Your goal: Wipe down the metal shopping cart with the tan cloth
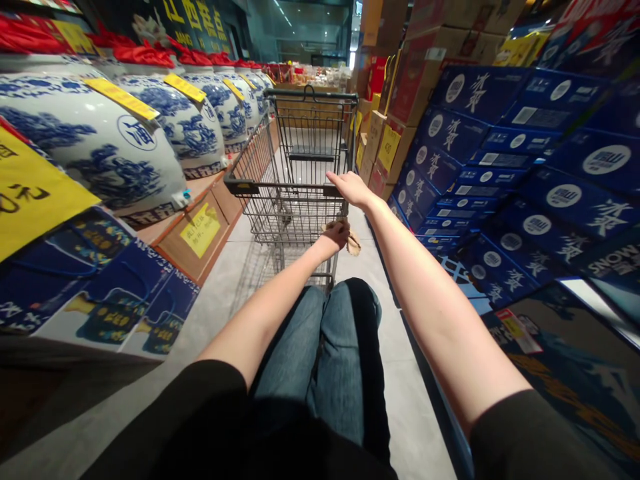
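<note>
1. While the right hand rests at the right end of the near black bar of a wire shopping cart, its fingers lie extended and touch the bar, not curled around it.
2. Just below those fingers, the left hand has its fingers closed narrowly on a crumpled tan item; the item's material is too blurred to tell.
3. Ahead of the fingers, the cart's basket runs away along a gray tile floor. Below them are the person's denim-clad legs.
4. Left of the fingers stand blue-and-white porcelain jars with red cloth tops and yellow tags, on a wooden shelf.
5. Right of the fingers are stacked blue cartons with white lettering; brown cardboard cartons stand farther ahead.
</note>
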Tool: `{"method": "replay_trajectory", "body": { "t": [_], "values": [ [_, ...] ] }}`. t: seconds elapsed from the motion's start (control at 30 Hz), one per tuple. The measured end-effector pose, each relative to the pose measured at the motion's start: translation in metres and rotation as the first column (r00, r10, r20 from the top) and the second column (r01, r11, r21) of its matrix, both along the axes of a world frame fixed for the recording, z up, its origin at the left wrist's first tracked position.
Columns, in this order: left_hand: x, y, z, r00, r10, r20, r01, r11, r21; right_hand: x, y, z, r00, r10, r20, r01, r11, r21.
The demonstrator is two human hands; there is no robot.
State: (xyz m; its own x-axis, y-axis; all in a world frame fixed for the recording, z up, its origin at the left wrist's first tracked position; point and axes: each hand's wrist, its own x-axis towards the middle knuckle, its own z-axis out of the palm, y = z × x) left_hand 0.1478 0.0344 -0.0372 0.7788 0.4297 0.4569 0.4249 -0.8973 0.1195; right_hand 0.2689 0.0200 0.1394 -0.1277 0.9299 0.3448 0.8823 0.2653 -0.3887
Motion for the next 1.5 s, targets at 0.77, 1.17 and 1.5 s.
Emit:
{"method": "replay_trajectory", "body": {
  "t": [0.77, 1.17, 1.5],
  "values": [
    [-0.214, 0.043, 0.061, 0.936, 0.35, -0.023, -0.335, 0.911, 0.24, -0.002, 0.002, -0.022, 0.994, -0.086, 0.068, 0.073, 0.983, 0.17],
    [-0.221, 0.002, 0.014, 0.907, 0.416, -0.062, -0.405, 0.904, 0.136, -0.004, 0.002, -0.039, 0.996, -0.085, 0.041, 0.066, 0.94, 0.336],
    [-0.212, 0.017, 0.033, 0.855, 0.518, 0.008, -0.51, 0.84, 0.184, -0.02, 0.008, -0.06, 0.977, -0.189, -0.103, 0.215, 0.848, 0.485]
  ]
}}
